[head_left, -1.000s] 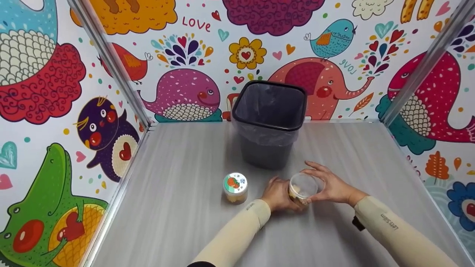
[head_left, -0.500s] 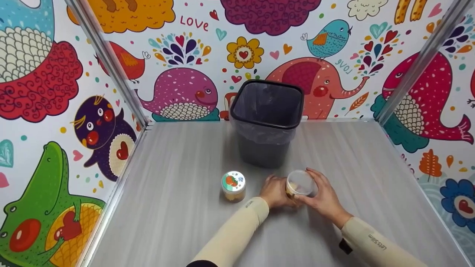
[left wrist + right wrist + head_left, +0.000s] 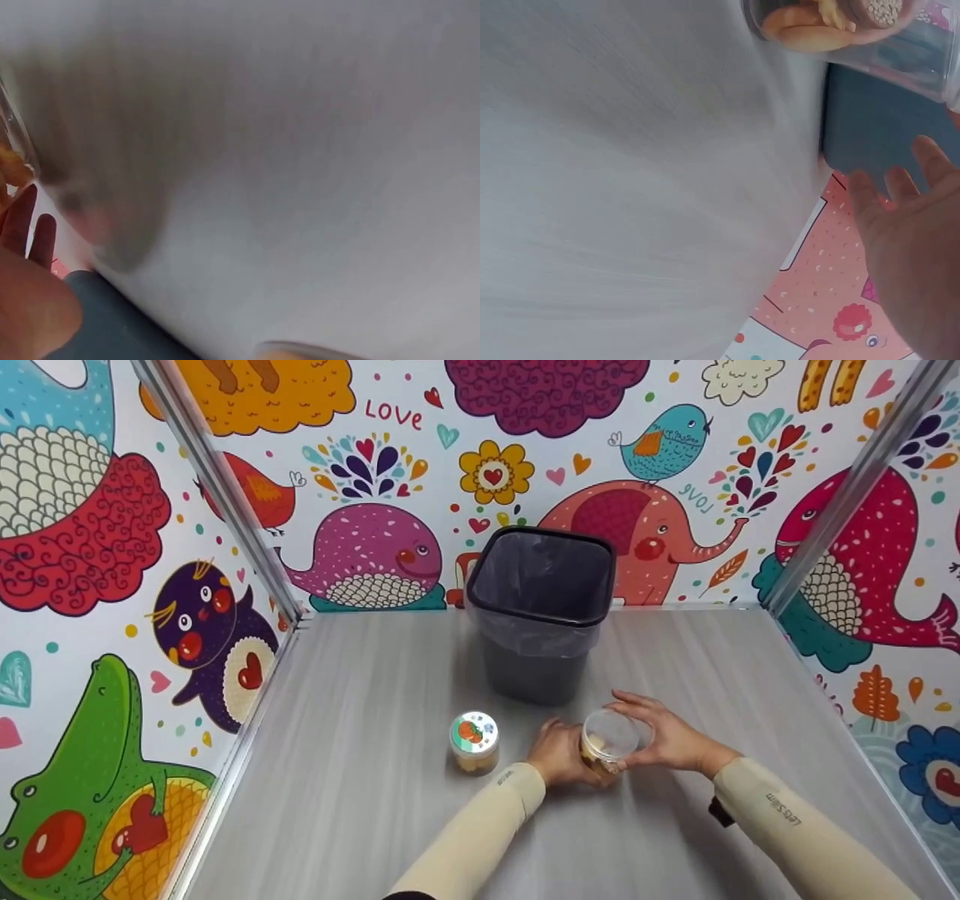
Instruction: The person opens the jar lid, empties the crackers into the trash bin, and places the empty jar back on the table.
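Note:
A clear plastic jar [image 3: 598, 763] with tan and yellow food-like pieces visible through its side is between my two hands, tilted in the head view. My left hand [image 3: 561, 755] grips its lower body. At its top, my right hand [image 3: 671, 740] pinches the clear round lid [image 3: 611, 733] between thumb and index finger. The right wrist view catches part of the jar [image 3: 810, 34], while the other right fingers [image 3: 915, 184] extend away from it. Only a sliver of the jar [image 3: 15, 161] enters the left wrist view, beside the left fingers [image 3: 43, 236].
To the left stands a second jar [image 3: 475, 742] with a printed green and orange lid. Behind both jars is a dark square bin [image 3: 532, 671] lined with a clear bag. Cartoon-printed walls [image 3: 495, 405] enclose the grey table [image 3: 360, 780].
My right hand turned around the lid half a second ago, fingers drawn in nearer the rim, and has since turned back to its first position. The left hand keeps its grip.

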Tool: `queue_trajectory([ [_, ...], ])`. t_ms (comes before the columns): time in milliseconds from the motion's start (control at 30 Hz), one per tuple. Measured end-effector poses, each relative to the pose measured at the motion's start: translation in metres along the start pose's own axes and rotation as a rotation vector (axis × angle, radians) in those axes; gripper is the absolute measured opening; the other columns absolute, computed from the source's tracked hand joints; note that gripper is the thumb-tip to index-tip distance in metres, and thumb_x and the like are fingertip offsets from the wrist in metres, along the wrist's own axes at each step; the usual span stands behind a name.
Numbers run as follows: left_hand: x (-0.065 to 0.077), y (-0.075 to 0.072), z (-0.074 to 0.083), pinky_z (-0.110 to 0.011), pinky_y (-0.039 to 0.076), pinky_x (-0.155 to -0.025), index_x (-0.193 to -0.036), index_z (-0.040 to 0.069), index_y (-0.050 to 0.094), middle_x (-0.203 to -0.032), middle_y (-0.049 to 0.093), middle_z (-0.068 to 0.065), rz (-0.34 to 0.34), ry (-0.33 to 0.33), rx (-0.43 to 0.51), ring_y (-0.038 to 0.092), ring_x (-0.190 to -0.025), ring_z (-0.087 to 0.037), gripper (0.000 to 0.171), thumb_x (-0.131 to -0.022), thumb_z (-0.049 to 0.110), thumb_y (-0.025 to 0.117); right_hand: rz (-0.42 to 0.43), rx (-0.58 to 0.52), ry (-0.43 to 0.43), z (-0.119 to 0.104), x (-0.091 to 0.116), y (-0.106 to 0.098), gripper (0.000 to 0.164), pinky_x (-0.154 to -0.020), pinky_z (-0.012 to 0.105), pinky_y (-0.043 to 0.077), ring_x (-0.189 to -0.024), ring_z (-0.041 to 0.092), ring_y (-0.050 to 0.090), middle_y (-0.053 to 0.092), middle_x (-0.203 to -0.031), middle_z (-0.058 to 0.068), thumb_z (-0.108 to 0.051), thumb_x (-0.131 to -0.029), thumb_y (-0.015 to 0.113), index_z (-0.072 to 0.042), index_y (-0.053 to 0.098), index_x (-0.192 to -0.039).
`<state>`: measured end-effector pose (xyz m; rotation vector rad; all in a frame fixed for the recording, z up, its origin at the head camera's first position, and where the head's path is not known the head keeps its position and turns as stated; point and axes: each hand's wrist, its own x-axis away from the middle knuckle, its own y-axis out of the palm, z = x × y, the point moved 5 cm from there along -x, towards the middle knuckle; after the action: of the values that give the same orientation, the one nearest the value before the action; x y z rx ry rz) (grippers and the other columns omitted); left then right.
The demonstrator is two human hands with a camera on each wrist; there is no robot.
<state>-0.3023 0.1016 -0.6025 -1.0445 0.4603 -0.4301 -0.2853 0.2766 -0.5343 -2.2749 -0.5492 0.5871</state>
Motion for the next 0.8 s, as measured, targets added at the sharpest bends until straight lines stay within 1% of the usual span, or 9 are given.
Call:
queue_trajectory([
  [67,0.000,-0.001,0.001,-0.035,0.029,-0.112,-0.113,0.024,0.068,-0.099,0.069,0.018,-0.006,-0.001,-0.012,0.061,-0.096,0.001,0.074,-0.051,0.058,0.092,0.008,0.005,0.013,0.000,0.003,0.000,0.088,-0.104,0.066,0.028,-0.138,0.043,0.034,0.040,-0.152,0.019,-0.040,-0.064,0.093,-0.014,0.058,-0.140],
  [100,0.000,-0.001,0.001,-0.035,0.029,-0.112,-0.112,0.024,0.068,-0.099,0.069,0.018,-0.006,0.000,-0.018,0.061,-0.096,0.001,0.074,-0.051,0.058,0.092,0.027,0.002,0.027,-0.001,0.005,0.001,0.089,-0.104,0.065,0.029,-0.138,0.041,0.034,0.040,-0.152,0.018,-0.039,-0.063,0.094,-0.013,0.057,-0.140],
  [133,0.000,-0.001,0.001,-0.036,0.030,-0.112,-0.111,0.024,0.068,-0.098,0.069,0.018,-0.004,0.004,-0.024,0.062,-0.096,0.000,0.072,-0.052,0.058,0.092,0.060,0.001,0.043,-0.002,0.009,0.003,0.090,-0.104,0.064,0.030,-0.138,0.040,0.034,0.041,-0.152,0.017,-0.038,-0.063,0.095,-0.013,0.057,-0.140],
  [333,0.000,0.000,0.001,-0.037,0.032,-0.111,-0.110,0.025,0.069,-0.098,0.070,0.018,0.021,0.015,-0.063,0.062,-0.097,0.000,0.071,-0.052,0.060,0.090,0.326,-0.009,0.156,-0.012,0.028,0.026,0.093,-0.104,0.053,0.032,-0.136,0.035,0.038,0.044,-0.149,0.015,-0.034,-0.061,0.096,-0.004,0.054,-0.139],
  [433,0.000,0.000,0.001,-0.037,0.033,-0.111,-0.110,0.025,0.070,-0.097,0.070,0.017,0.030,0.021,-0.080,0.063,-0.096,0.000,0.070,-0.052,0.061,0.090,0.391,-0.002,0.196,-0.014,0.031,0.033,0.093,-0.105,0.052,0.031,-0.137,0.034,0.037,0.045,-0.148,0.013,-0.034,-0.062,0.096,-0.003,0.054,-0.138],
  [533,0.000,0.000,0.000,-0.036,0.033,-0.110,-0.109,0.024,0.070,-0.097,0.071,0.016,0.031,0.028,-0.087,0.063,-0.096,-0.001,0.070,-0.053,0.061,0.089,0.411,0.007,0.205,-0.014,0.030,0.035,0.091,-0.105,0.054,0.031,-0.137,0.034,0.037,0.045,-0.148,0.012,-0.032,-0.062,0.096,-0.005,0.055,-0.138],
  [633,0.000,0.001,0.000,-0.036,0.033,-0.110,-0.110,0.024,0.069,-0.097,0.070,0.017,0.024,0.027,-0.087,0.063,-0.096,0.000,0.070,-0.052,0.059,0.090,0.399,0.023,0.185,-0.013,0.029,0.034,0.089,-0.104,0.056,0.032,-0.135,0.035,0.038,0.046,-0.147,0.013,-0.033,-0.062,0.096,-0.006,0.056,-0.137],
  [733,0.000,0.001,0.000,-0.036,0.033,-0.111,-0.110,0.024,0.069,-0.097,0.070,0.017,0.018,0.028,-0.085,0.063,-0.096,-0.001,0.070,-0.052,0.057,0.091,0.359,0.038,0.162,-0.012,0.028,0.030,0.088,-0.103,0.057,0.033,-0.135,0.037,0.039,0.045,-0.147,0.015,-0.038,-0.065,0.094,-0.007,0.057,-0.138],
  [800,0.000,0.000,0.001,-0.036,0.032,-0.111,-0.109,0.024,0.069,-0.097,0.070,0.017,0.022,0.031,-0.071,0.063,-0.095,-0.001,0.069,-0.052,0.057,0.091,0.311,0.039,0.146,-0.010,0.027,0.025,0.088,-0.102,0.058,0.034,-0.134,0.037,0.040,0.045,-0.147,0.015,-0.040,-0.066,0.093,-0.008,0.056,-0.139],
])
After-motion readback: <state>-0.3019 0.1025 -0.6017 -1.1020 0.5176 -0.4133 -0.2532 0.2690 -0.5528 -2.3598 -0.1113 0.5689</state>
